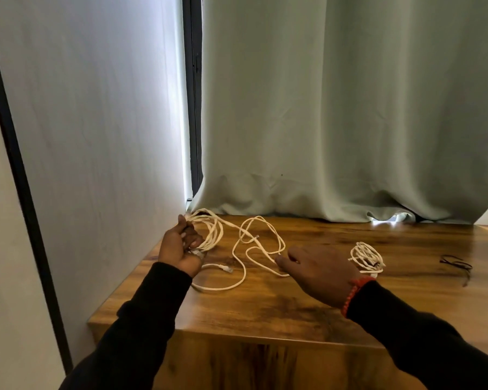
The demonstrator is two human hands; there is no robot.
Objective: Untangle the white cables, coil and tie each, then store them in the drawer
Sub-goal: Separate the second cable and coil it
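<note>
**Coiling one white cable while the loose part is lying across the counter**

At the far left, the left hand [181, 246] is gripping a bundle of loops [209, 232] of a white cable, with fingers curled around them, close to the pale wall [96, 136] and the back corner of the counter [265, 305]. From this bundle the loose cable [251, 249] is running to the right in wide curves on the wood, and one connector end [226, 268] is lying just beside the left wrist. The right hand [319, 273] is reaching over this slack with its fingers only lightly bent; the fingertips [279, 261] are at the cable, but I cannot tell if they are pinching it. Further right, a second, smaller coil [368, 257] is resting on the counter, partly behind the right hand, and some dark ties [457, 264] are lying well apart near the right side.

What could go wrong: the curves are crossing each other, so pulling quickly is likely to tighten them into a knot. The connector may also catch in a loop. The bundle could slip open if the left grip is relaxing.

The wall is closing the left side and the curtain [350, 108] is touching the back edge, so free room is mainly in the middle and toward the front edge. No drawer is visible.
</note>
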